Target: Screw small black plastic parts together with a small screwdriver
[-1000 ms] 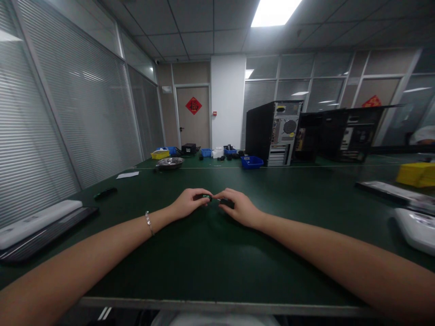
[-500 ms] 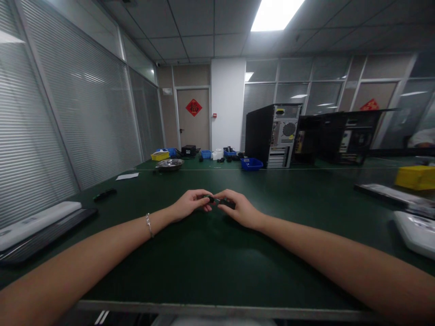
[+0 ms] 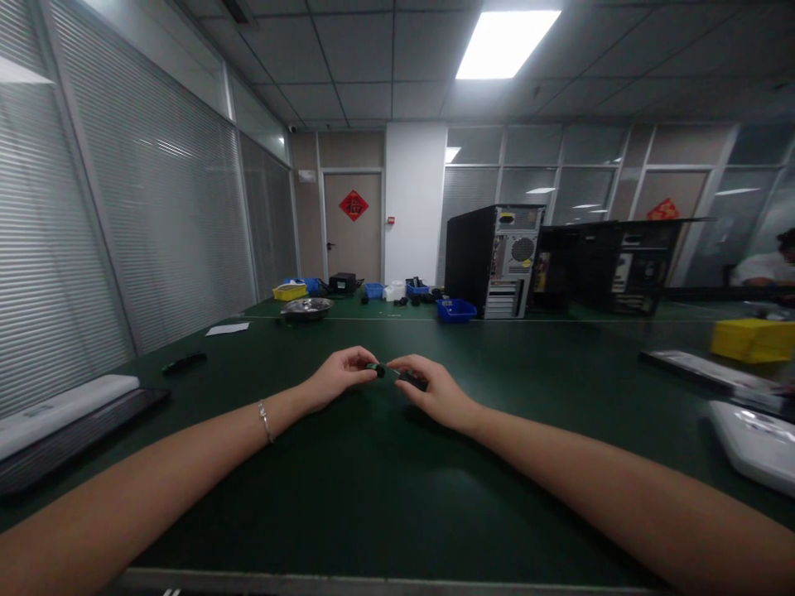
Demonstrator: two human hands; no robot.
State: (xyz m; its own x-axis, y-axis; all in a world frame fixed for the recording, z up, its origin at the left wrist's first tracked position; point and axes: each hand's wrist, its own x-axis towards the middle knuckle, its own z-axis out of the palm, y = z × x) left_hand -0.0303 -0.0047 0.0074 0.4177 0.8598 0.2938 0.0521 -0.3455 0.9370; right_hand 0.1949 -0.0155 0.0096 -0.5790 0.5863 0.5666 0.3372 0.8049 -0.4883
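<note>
Small dark part (image 3: 374, 369) with a bit of green on it is sitting between both hands, out over the middle of the green table (image 3: 373, 488), well in from the near edge. It's too tiny and dim to say what it actually is.

Biggest stuff first: the table is running way back to the far edge, where black computer towers (image 3: 490, 261) are standing upright, with a blue bin (image 3: 455, 310) just beside them. A metal bowl (image 3: 306, 309) is resting toward the far left corner, a yellow bin (image 3: 751, 339) is sitting at the right edge, and a white device (image 3: 754, 440) is lying nearer on that same side. A long white and black slab (image 3: 62, 418) is lying along the left edge.

Left hand (image 3: 339, 378) is pinching the small part, thumb and fingertips closed tight round it, a thin bracelet (image 3: 264, 420) hanging on that wrist. Right hand (image 3: 428, 389) is curling its fingers around a second dark piece (image 3: 415, 380), gripping it shut, and its fingertips are nearly meeting the left ones. Whether the two pieces are touching, I can't tell.
</note>
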